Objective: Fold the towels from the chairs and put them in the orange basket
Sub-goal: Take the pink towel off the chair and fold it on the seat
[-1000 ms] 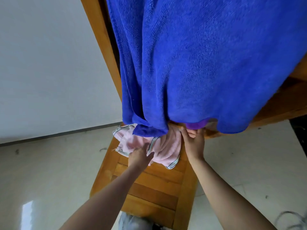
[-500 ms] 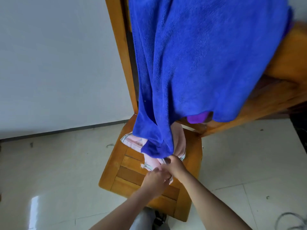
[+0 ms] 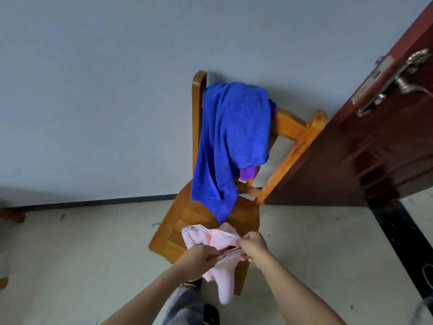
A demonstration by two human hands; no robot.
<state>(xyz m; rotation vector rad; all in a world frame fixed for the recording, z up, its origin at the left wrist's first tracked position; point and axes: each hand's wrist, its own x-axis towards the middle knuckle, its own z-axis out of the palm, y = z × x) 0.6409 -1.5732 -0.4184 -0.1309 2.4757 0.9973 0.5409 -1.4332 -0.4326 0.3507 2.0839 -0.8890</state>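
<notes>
1. Wooden chair: stands against the grey wall, seat facing the person. It serves as the reference for all places below.
2. Left hand: over the chair seat's front edge, fingers curled, pinching the striped hem of the pink towel.
3. Pink towel: held just above the front of the chair seat. One corner lies back over the seat, and the rest hangs past the front edge towards the floor.
4. Blue towel: draped over the chair's backrest, its tail reaching down to the seat.
5. Right hand: over the chair seat's front right part, thumb and fingers closed on the same hem, close to the left hand.
6. Purple cloth: peeks out under the blue towel on the chair back.
7. Dark red door: just right of the chair, with a metal lever handle.
</notes>
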